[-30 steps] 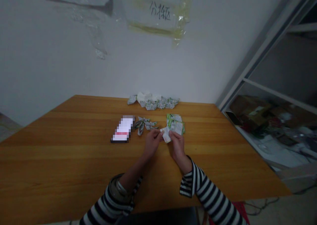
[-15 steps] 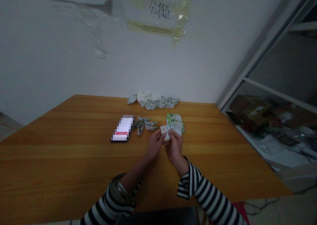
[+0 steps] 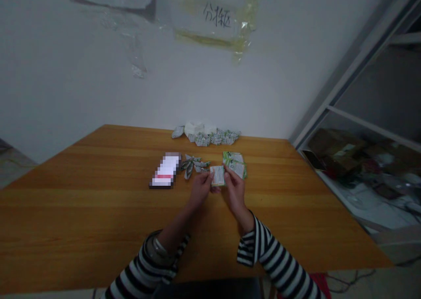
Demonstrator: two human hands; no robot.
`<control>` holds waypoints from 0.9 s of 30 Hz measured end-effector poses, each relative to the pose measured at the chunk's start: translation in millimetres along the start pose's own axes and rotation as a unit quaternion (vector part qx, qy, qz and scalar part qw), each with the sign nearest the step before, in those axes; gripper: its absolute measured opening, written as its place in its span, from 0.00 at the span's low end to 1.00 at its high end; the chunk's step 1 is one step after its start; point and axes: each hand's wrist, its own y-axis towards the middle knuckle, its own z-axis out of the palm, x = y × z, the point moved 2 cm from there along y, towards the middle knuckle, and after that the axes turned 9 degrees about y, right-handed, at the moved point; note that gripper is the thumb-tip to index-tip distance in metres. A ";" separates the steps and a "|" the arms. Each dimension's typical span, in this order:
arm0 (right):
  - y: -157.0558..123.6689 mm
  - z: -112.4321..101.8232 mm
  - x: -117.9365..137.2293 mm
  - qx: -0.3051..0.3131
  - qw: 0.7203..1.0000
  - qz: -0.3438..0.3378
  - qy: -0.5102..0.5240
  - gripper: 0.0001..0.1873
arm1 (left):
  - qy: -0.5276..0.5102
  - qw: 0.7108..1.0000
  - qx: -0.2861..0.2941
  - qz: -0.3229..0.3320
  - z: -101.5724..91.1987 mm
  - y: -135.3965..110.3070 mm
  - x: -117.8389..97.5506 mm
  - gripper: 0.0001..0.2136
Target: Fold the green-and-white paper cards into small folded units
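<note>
A small folded sheet of printed paper (image 3: 217, 176) is held up between both hands above the middle of the table. My left hand (image 3: 199, 190) pinches its left edge, thumb on the front. On the opposite edge, my right hand (image 3: 236, 191) grips with thumb and fingers. Just behind the right hand lie several flat green-and-white printed sheets (image 3: 239, 159), partly covered by it. Folded, pointed paper pieces (image 3: 188, 169) lie spread beyond the left hand. A phone (image 3: 167, 167) with a blurred lit screen rests left of them.
Crumpled printed paper pieces (image 3: 202, 139) and white wads line the wooden table's (image 3: 98, 211) back edge, against the wall. Taped paper with handwriting (image 3: 217, 16) hangs above. At right, a shelf unit (image 3: 371, 101) holds boxes and clutter; a dark flat device (image 3: 314, 160) sits near the table's edge.
The paper between my hands has turned and now shows a wider, squarer printed face. My hands have moved slightly apart. The whole view has shifted a little.
</note>
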 end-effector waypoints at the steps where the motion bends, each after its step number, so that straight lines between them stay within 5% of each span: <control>1: 2.8 -3.3 5.1 0.022 1.000 -0.017 -0.015 0.21 | 0.001 1.000 0.001 -0.012 -4.0 1.6 0.4 0.22; 4: 10.8 -10.5 14.0 0.119 0.987 -0.040 -0.101 0.19 | -0.006 0.998 0.026 -0.050 -12.6 5.3 2.1 0.23; 9: 19.3 -19.2 8.5 0.100 0.992 0.050 -0.056 0.25 | 0.050 0.993 0.101 -0.027 -11.2 4.8 1.1 0.24; 13: 25.4 -27.9 6.5 0.132 0.982 0.136 -0.019 0.20 | 0.101 0.977 0.186 0.001 -5.4 2.8 2.8 0.23; 16: 26.4 -33.0 8.3 0.196 0.962 0.190 0.014 0.18 | 0.137 0.980 0.132 0.061 -9.4 7.1 3.7 0.20; 20: 18.1 -27.2 8.4 0.290 0.921 0.254 0.056 0.29 | 0.190 0.978 0.020 0.088 -18.3 14.6 6.7 0.17; 27: 11.7 -19.8 1.8 0.287 0.925 0.248 0.037 0.17 | 0.195 0.975 0.046 0.094 -13.0 15.6 8.3 0.11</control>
